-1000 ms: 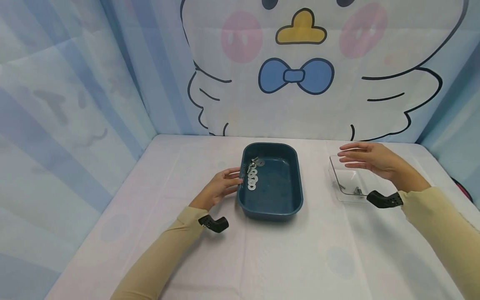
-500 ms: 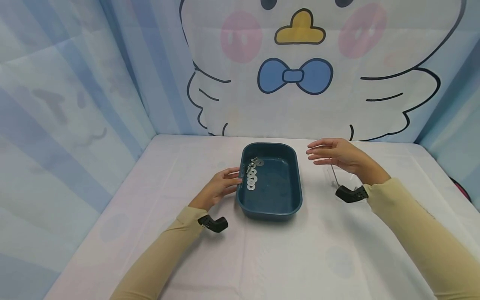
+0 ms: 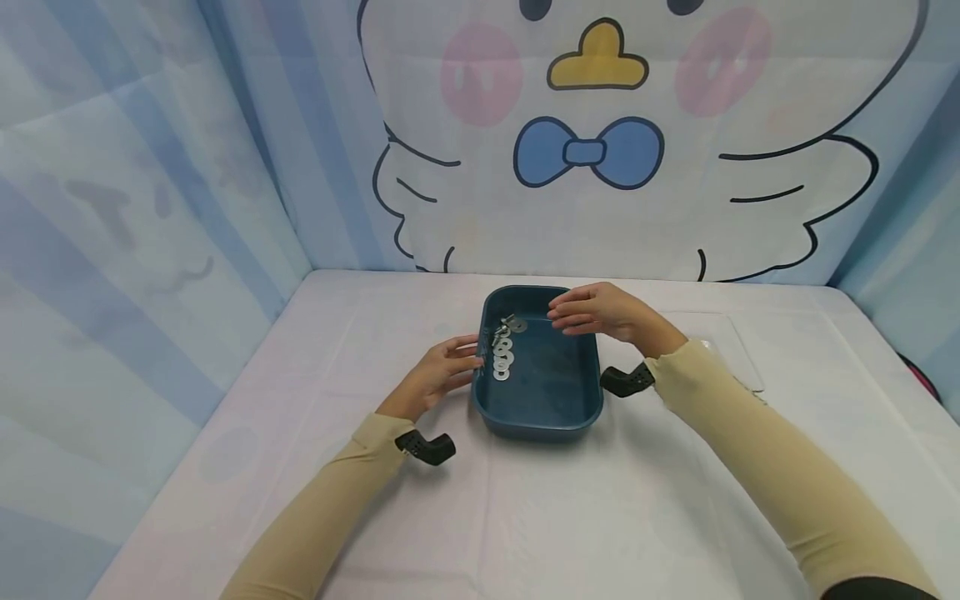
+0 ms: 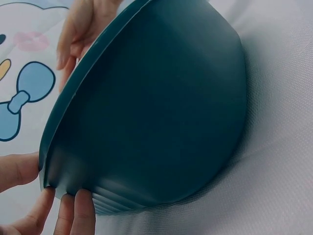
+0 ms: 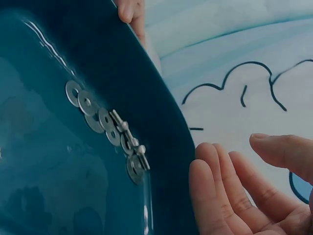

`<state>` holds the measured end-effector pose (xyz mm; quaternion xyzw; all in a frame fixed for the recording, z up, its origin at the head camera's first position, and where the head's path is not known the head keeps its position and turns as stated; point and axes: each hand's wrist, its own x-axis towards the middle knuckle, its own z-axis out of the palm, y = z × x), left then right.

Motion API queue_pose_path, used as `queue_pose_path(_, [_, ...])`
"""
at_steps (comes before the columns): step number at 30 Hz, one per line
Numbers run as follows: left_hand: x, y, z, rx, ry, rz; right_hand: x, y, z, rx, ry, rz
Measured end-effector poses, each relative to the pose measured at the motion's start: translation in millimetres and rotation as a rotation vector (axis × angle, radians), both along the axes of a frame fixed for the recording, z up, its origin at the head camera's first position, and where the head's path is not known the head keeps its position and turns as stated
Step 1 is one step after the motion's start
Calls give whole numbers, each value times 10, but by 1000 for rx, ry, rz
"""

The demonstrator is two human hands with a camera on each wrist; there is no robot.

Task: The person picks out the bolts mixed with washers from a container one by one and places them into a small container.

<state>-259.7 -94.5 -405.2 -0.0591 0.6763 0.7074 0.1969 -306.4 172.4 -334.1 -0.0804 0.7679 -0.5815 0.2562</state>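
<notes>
A dark teal plastic tub [image 3: 558, 400] stands on the table. Along its left inner side lie several flat metal washers [image 5: 87, 103] and a few small metal bolts [image 5: 131, 134], heaped toward the far end. My left hand [image 3: 435, 379] pinches the tub's left rim, thumb over the edge and fingers [image 4: 84, 210] against the outer wall. Over the tub's far right corner hovers my right hand [image 3: 611, 315], its fingers [image 5: 208, 191] loosely extended. Nothing shows between its thumb and fingers.
Right of the tub sits a clear plastic box [image 3: 738, 350], partly hidden by the right forearm. A black wrist camera [image 3: 427, 447] is strapped to each wrist. A printed cloth [image 3: 588, 233] hangs behind the table, with curtains at both sides.
My right hand has travelled left, from above the clear box to above the tub's right side. The left hand keeps its hold on the rim, and the washers and bolts lie as before.
</notes>
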Motion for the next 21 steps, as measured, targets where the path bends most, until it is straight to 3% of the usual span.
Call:
queue_pose_path(13, [-4,-10,7,11,-18,-2,-139,-455,-157,14,-70,28])
queue_pose_path(21, [-2,-7,10,21,-8,-5,-209,-641,-283,58,-100,-18])
